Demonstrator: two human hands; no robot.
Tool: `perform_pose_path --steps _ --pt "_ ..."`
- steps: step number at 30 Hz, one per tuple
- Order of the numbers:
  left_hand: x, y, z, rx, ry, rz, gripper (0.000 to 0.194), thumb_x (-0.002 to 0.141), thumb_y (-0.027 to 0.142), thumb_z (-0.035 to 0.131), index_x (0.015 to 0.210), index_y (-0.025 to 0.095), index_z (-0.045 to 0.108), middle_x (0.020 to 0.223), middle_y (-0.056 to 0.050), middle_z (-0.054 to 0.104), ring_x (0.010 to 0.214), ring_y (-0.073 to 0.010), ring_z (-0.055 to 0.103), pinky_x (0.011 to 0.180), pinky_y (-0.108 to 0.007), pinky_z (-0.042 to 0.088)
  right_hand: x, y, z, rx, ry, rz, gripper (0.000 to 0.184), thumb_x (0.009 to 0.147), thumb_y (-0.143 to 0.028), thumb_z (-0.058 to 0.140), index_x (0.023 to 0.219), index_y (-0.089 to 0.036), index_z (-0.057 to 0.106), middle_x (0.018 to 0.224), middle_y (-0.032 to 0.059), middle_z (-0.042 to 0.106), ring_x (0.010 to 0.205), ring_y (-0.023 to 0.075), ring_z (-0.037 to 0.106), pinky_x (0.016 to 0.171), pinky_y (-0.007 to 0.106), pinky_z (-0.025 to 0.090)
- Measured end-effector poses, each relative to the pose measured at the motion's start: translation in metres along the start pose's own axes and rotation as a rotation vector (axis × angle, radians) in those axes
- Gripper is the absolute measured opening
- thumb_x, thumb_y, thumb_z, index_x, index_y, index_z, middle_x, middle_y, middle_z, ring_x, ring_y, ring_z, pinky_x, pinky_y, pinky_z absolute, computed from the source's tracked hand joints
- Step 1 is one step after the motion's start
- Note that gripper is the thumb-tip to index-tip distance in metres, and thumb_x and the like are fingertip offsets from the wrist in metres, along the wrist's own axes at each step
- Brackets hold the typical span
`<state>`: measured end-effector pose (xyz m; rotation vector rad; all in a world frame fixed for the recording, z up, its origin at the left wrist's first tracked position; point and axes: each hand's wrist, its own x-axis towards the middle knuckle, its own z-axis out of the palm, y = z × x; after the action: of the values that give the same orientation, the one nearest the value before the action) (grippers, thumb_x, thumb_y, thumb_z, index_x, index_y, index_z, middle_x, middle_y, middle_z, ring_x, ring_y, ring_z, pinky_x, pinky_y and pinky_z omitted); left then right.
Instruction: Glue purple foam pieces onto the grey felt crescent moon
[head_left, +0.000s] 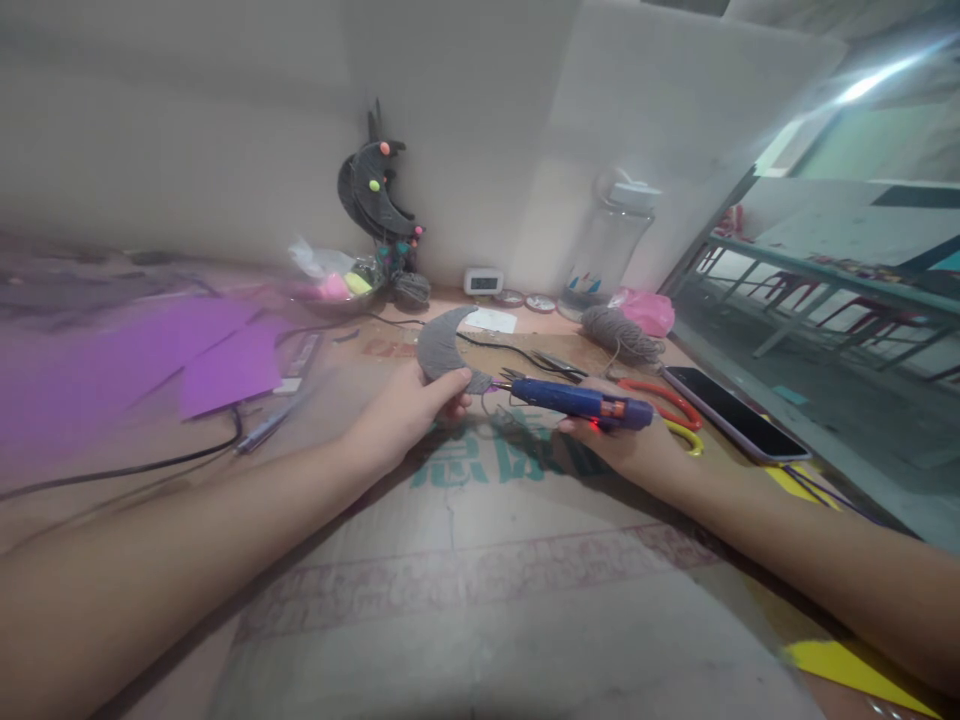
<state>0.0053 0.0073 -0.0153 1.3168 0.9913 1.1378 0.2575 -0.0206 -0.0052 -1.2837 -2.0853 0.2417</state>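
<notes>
Between the thumb and fingers of my left hand (401, 415) is a grey yarn-wrapped crescent moon (440, 345), its curve turned to the left. My right hand (619, 430) grips a blue hot glue gun (559, 397) with a red light glowing on it. The gun's nozzle meets or nearly meets the lower tip of the crescent; I cannot tell which. A loose strand of yarn hangs below that tip. Behind my right hand lie red-handled scissors (667, 397) and a pair of pliers (555, 365).
A grey yarn ball (621, 335), a phone (739, 412) and a clear bottle (609, 245) stand or lie at right. Purple sheets (232, 375) and a black cable (150, 467) are at left. Finished-looking dark crescents (375, 190) stand at the back beside a small digital clock (483, 281).
</notes>
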Motion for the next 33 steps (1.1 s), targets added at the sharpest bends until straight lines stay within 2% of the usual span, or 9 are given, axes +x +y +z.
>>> perform_pose_path --steps 13,16,21,24,28,33 --pt "0.0 0.001 0.0 -0.019 -0.006 -0.008 0.015 0.081 0.028 0.064 0.074 0.018 0.056 0.061 0.002 0.058 0.053 -0.0102 0.05 0.054 -0.023 0.042 0.001 0.004 0.0 0.032 0.012 0.02 0.029 0.08 -0.047 0.066 0.071 -0.024 0.051 0.061 -0.0029 0.055 0.056 0.0169 0.053 0.053 0.028 0.044" --pt "-0.001 0.001 0.0 -0.007 -0.01 0.003 0.016 0.082 0.029 0.064 0.071 0.019 0.056 0.061 0.002 0.057 0.053 -0.0104 0.05 0.054 -0.023 0.041 0.002 0.002 0.001 0.032 0.019 0.047 0.03 0.079 -0.049 0.067 0.071 -0.025 0.051 0.062 -0.0017 0.057 0.057 0.0183 0.056 0.055 0.03 0.047" --pt "-0.002 0.002 0.0 -0.041 -0.008 -0.011 0.017 0.08 0.029 0.065 0.069 0.019 0.056 0.061 0.002 0.057 0.052 -0.0105 0.05 0.053 -0.024 0.04 0.007 -0.003 0.001 0.115 0.107 0.116 0.035 0.077 -0.058 0.065 0.071 -0.025 0.056 0.064 0.0038 0.064 0.064 0.0251 0.064 0.059 0.036 0.053" --pt "-0.002 0.001 0.0 -0.064 -0.013 -0.029 0.018 0.081 0.031 0.065 0.071 0.019 0.057 0.062 0.001 0.058 0.052 -0.0103 0.05 0.053 -0.023 0.041 0.01 -0.004 -0.002 0.104 0.073 0.156 0.035 0.083 -0.053 0.061 0.063 -0.024 0.057 0.058 0.0032 0.061 0.061 0.023 0.063 0.061 0.035 0.054" --pt "-0.002 0.001 0.0 -0.056 -0.008 -0.06 0.02 0.081 0.033 0.066 0.07 0.018 0.058 0.063 0.001 0.059 0.053 -0.0103 0.051 0.055 -0.023 0.042 0.015 -0.001 -0.008 0.175 0.111 0.145 0.036 0.089 -0.049 0.054 0.069 -0.021 0.064 0.071 0.0053 0.068 0.07 0.0213 0.064 0.072 0.035 0.055" --pt "0.0 -0.002 0.001 -0.054 0.03 -0.035 0.023 0.082 0.039 0.066 0.076 0.017 0.06 0.068 0.0 0.061 0.057 -0.011 0.053 0.057 -0.023 0.042 0.028 0.005 -0.014 0.333 0.198 0.134 0.032 0.088 -0.051 0.057 0.08 -0.022 0.066 0.082 0.0053 0.071 0.078 0.0217 0.066 0.081 0.037 0.055"
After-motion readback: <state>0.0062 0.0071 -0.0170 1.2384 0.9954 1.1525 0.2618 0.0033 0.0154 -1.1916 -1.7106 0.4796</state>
